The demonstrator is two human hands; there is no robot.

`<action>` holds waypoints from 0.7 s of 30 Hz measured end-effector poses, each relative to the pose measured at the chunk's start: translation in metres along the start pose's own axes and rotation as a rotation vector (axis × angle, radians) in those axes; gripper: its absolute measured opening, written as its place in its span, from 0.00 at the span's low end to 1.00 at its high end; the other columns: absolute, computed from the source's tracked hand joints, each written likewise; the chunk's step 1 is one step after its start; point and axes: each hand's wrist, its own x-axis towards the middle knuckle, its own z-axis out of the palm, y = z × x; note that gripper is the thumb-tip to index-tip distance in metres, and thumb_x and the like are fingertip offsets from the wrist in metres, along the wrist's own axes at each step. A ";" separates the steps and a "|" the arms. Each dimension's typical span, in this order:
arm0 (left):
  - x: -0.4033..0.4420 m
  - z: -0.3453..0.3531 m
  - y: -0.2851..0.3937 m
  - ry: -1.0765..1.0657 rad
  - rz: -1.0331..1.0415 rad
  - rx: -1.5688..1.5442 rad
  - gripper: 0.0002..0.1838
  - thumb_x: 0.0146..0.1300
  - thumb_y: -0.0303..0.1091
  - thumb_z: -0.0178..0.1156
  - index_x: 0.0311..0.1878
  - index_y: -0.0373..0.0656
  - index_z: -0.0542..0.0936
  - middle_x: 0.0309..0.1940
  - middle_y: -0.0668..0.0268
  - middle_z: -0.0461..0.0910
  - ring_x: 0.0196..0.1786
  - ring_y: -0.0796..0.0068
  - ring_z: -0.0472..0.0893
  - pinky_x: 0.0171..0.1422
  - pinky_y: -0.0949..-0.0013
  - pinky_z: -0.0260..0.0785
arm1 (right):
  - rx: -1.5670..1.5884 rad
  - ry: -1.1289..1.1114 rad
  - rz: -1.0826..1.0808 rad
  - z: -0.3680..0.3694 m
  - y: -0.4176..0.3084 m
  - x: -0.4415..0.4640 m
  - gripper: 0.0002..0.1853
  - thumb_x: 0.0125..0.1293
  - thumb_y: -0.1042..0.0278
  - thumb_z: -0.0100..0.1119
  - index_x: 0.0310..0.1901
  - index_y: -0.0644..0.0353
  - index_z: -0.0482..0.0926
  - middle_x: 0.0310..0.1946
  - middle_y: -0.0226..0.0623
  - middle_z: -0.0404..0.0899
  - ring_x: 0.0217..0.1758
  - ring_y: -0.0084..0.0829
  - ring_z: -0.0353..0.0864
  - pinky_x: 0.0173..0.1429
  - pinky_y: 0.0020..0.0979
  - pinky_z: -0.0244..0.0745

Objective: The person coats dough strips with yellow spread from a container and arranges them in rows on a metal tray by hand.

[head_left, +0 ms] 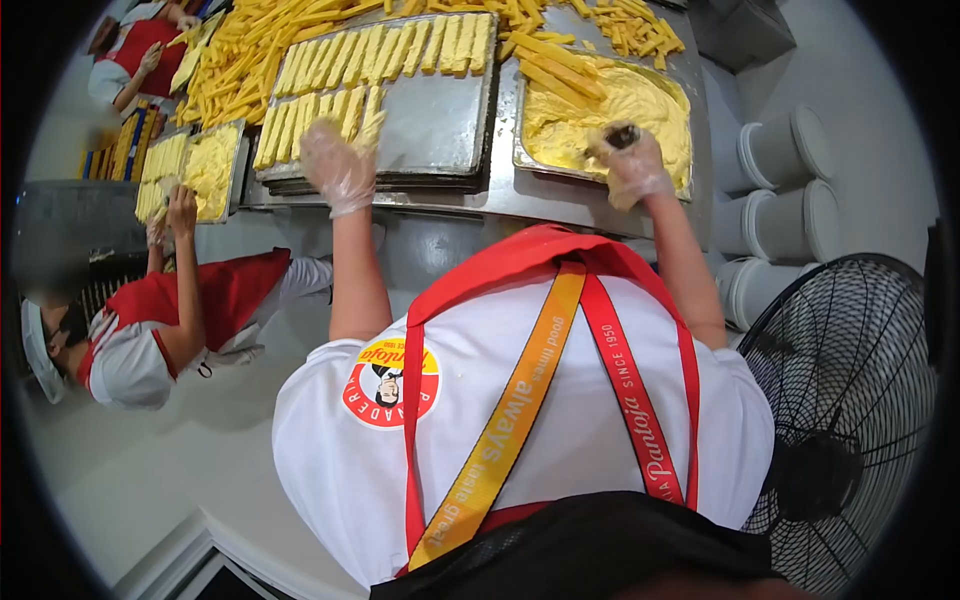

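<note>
My left hand, in a clear plastic glove, is at the near edge of a metal baking tray. Its fingers are closed on a cream-coated stick at the right end of the tray's nearer row. Two rows of coated sticks lie on this tray. My right hand, also gloved, is shut on a dark-ended tool over a pan of yellow cream. The tool's working end is hidden. Plain yellow sticks rest on the cream at the pan's far left.
Loose yellow sticks are heaped along the back of the metal table. At left a co-worker in a red apron works over another tray; another person stands beyond. White buckets and a black fan stand at right.
</note>
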 end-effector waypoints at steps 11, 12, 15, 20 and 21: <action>0.037 0.104 0.180 -0.497 0.472 -0.509 0.23 0.57 0.43 0.65 0.54 0.47 0.74 0.51 0.55 0.77 0.51 0.54 0.79 0.50 0.57 0.74 | -0.052 -0.018 -0.218 0.001 -0.002 0.017 0.13 0.59 0.58 0.61 0.39 0.59 0.80 0.34 0.47 0.82 0.37 0.45 0.81 0.44 0.40 0.77; 0.037 0.115 0.183 -0.523 0.476 -0.488 0.22 0.58 0.42 0.63 0.55 0.47 0.74 0.51 0.54 0.77 0.51 0.53 0.79 0.50 0.56 0.73 | 0.050 -0.023 -0.064 -0.005 0.000 0.023 0.13 0.59 0.58 0.62 0.38 0.59 0.80 0.32 0.47 0.82 0.35 0.45 0.81 0.42 0.40 0.77; 0.039 0.138 0.191 -0.560 0.470 -0.406 0.20 0.60 0.41 0.59 0.55 0.47 0.74 0.48 0.52 0.78 0.48 0.51 0.79 0.49 0.55 0.73 | -0.064 0.260 0.058 -0.014 0.030 0.042 0.13 0.59 0.59 0.63 0.35 0.61 0.80 0.27 0.44 0.82 0.29 0.40 0.82 0.37 0.37 0.78; 0.037 0.128 0.189 -0.534 0.454 -0.382 0.17 0.59 0.43 0.61 0.49 0.47 0.77 0.39 0.55 0.80 0.43 0.54 0.80 0.46 0.58 0.73 | 0.066 0.140 -0.303 -0.008 0.007 0.010 0.14 0.59 0.56 0.65 0.35 0.60 0.81 0.27 0.39 0.83 0.30 0.33 0.83 0.38 0.35 0.77; 0.032 0.126 0.187 -0.504 0.457 -0.369 0.16 0.58 0.43 0.62 0.47 0.47 0.78 0.37 0.56 0.81 0.42 0.54 0.80 0.45 0.59 0.73 | 0.179 -0.012 -0.225 -0.007 0.004 0.004 0.15 0.59 0.55 0.65 0.35 0.60 0.81 0.27 0.39 0.83 0.30 0.33 0.82 0.39 0.35 0.77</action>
